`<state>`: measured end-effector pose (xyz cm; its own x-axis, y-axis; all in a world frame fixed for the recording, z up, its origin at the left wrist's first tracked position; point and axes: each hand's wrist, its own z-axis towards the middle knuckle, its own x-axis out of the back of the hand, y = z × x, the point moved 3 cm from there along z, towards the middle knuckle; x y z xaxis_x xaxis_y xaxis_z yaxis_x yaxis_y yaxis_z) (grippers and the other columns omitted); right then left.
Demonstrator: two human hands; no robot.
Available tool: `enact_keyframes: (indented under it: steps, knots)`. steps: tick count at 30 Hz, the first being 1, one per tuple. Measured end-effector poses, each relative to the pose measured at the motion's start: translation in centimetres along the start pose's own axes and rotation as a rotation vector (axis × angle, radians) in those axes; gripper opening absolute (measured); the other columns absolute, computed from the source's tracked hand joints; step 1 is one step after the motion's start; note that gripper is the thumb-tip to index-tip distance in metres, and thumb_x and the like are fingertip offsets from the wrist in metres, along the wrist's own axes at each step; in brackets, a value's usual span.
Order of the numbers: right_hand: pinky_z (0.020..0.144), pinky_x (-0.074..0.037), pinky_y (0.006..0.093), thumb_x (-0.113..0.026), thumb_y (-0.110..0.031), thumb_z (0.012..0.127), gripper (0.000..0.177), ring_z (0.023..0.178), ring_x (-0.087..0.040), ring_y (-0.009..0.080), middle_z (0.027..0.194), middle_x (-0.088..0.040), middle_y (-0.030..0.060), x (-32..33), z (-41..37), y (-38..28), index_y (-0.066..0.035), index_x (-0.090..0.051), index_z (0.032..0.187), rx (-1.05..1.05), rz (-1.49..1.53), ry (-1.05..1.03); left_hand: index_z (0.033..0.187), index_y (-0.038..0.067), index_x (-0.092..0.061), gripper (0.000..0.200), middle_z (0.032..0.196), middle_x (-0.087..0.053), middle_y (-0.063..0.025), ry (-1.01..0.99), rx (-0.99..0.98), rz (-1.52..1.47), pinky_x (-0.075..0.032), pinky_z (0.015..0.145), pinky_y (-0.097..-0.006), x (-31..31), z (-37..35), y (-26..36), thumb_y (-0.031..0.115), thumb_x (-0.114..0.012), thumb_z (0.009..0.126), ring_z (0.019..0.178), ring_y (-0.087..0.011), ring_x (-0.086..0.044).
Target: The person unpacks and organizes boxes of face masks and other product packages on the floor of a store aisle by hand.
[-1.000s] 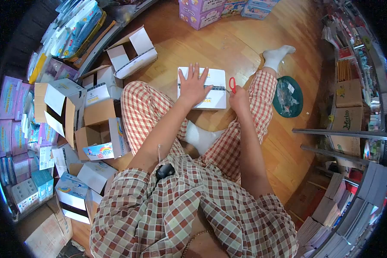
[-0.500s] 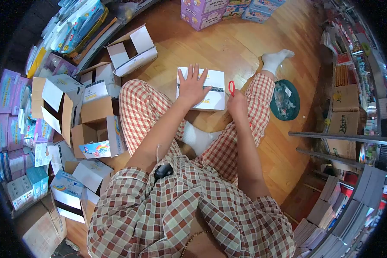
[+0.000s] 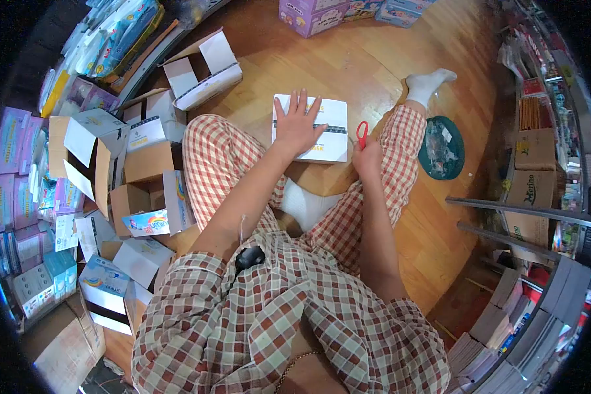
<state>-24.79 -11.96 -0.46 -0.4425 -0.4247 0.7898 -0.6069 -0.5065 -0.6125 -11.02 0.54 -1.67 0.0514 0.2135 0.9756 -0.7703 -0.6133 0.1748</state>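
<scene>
**Left palm flat on the white box, right fist around the scissors**

The fingers of the left hand (image 3: pixel 297 125) are spread wide apart and lie flat, palm down, on the lid of a flat white rectangular cardboard box with a dark strip across its middle (image 3: pixel 335 146). The hand covers the left half of the lid and grips nothing. The fingers of the right hand (image 3: pixel 369 157) are curled together around a pair of small red-handled scissors (image 3: pixel 362 133). The red loops stick up above the fist, just beside the right edge of the box. The blades are hidden, so I cannot tell whether they touch the cardboard.

The white box rests on the brown wooden plank floor (image 3: pixel 348 59), in front of the seated person and between the two knees in red and cream checked trousers (image 3: pixel 210 157). One white-socked foot (image 3: pixel 427 84) reaches out beyond the right knee, and the other white sock (image 3: pixel 303 205) is tucked in below the box.

To the right of the right leg lies a round dark green tray holding crumpled clear plastic (image 3: pixel 427 161). To the left of the left leg stands a cluster of opened brown and white cardboard cartons (image 3: pixel 148 167) with their flaps up. Lilac printed cartons (image 3: pixel 302 14) stand at the far edge of the floor, well apart from the hands
</scene>
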Motion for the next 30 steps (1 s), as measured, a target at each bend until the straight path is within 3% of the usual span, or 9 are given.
enact_keyframes:
  steps: [5,8,11,13,16,23,25,29,30]
  knots:
    - [0.066,-0.045,0.0467,-0.057,-0.01,0.077,0.015,0.076,-0.059,0.0425,0.075,-0.059,0.0271,-0.2,0.8,0.7,0.005,-0.057,0.08,-0.017,0.014,-0.011,0.143,0.019,-0.021,0.066,0.146,-0.02,-0.0185,-0.045,0.008,0.011,-0.01,0.102,-0.0635,0.5,0.2,0.2,0.05,-0.041,0.089,0.136,-0.0356,-0.017]
    - [0.065,-0.046,0.0429,-0.055,-0.009,0.077,0.015,0.069,-0.06,0.0359,0.07,-0.059,0.0232,-0.5,0.9,1.0,0.005,-0.059,0.082,0.009,0.006,0.022,0.143,0.019,-0.021,0.066,0.147,-0.019,-0.0179,-0.064,0.013,0.023,-0.009,0.103,-0.0632,0.1,-0.1,0.1,0.05,-0.04,0.089,0.136,-0.0352,-0.015]
    - [0.053,-0.046,0.0401,-0.056,-0.009,0.079,0.014,0.055,-0.058,0.0274,0.06,-0.056,0.0173,-1.7,1.9,3.2,0.006,-0.056,0.077,0.061,0.059,-0.021,0.144,0.019,-0.02,0.067,0.147,-0.019,-0.0171,-0.06,0.0,0.034,-0.009,0.103,-0.0631,0.1,0.0,0.1,0.05,-0.04,0.089,0.137,-0.0347,-0.014]
    - [0.04,-0.042,0.0353,-0.056,-0.01,0.082,0.019,0.042,-0.051,0.0193,0.054,-0.052,0.0107,-2.1,2.1,3.8,0.005,-0.053,0.07,-0.045,0.16,-0.169,0.144,0.019,-0.02,0.067,0.148,-0.018,-0.0168,-0.064,-0.008,0.043,-0.009,0.103,-0.0631,0.0,0.0,0.1,0.05,-0.04,0.089,0.137,-0.0345,-0.014]
    - [0.031,-0.037,0.0311,-0.055,-0.01,0.084,0.022,0.035,-0.046,0.0175,0.052,-0.051,0.0083,-1.5,1.1,2.9,0.004,-0.052,0.068,-0.105,0.27,-0.216,0.142,0.018,-0.025,0.065,0.146,-0.021,-0.0164,-0.012,-0.022,0.019,-0.007,0.103,-0.0638,-0.1,-0.4,0.0,0.05,-0.042,0.088,0.136,-0.034,-0.015]
    - [0.047,-0.044,0.0351,-0.058,-0.01,0.081,0.019,0.049,-0.056,0.0204,0.055,-0.054,0.0105,-0.3,-2.3,2.1,0.004,-0.053,0.07,0.017,0.031,-0.133,0.142,0.02,-0.025,0.065,0.147,-0.021,-0.015,-0.003,-0.043,0.011,-0.008,0.104,-0.0628,0.0,-0.5,-0.2,0.05,-0.042,0.088,0.136,-0.033,-0.016]
    - [0.055,-0.045,0.0366,-0.058,-0.011,0.081,0.018,0.055,-0.058,0.0212,0.06,-0.056,0.0116,0.2,-3.1,1.8,0.004,-0.054,0.072,-0.149,0.148,-0.254,0.142,0.02,-0.025,0.065,0.147,-0.021,-0.0149,-0.005,-0.04,0.011,-0.008,0.104,-0.0627,0.1,-0.4,-0.2,0.051,-0.042,0.088,0.136,-0.0329,-0.016]
    - [0.052,-0.046,0.0391,-0.052,-0.007,0.078,0.012,0.054,-0.057,0.0275,0.062,-0.057,0.0188,1.6,-3.8,1.5,0.005,-0.055,0.078,0.032,0.112,-0.286,0.141,0.019,-0.027,0.067,0.146,-0.023,-0.0156,-0.019,-0.06,-0.151,-0.01,0.105,-0.0607,0.3,-0.5,-1.4,0.048,-0.049,0.085,0.136,-0.0342,-0.017]
    - [0.046,-0.045,0.0349,-0.052,-0.007,0.08,0.012,0.049,-0.055,0.0225,0.059,-0.056,0.0144,2.6,-4.2,0.8,0.004,-0.055,0.078,-0.168,0.342,-0.251,0.141,0.018,-0.029,0.069,0.146,-0.023,-0.0158,-0.013,-0.055,-0.294,-0.011,0.105,-0.0601,0.3,-0.4,-2.2,0.047,-0.053,0.083,0.136,-0.0347,-0.017]
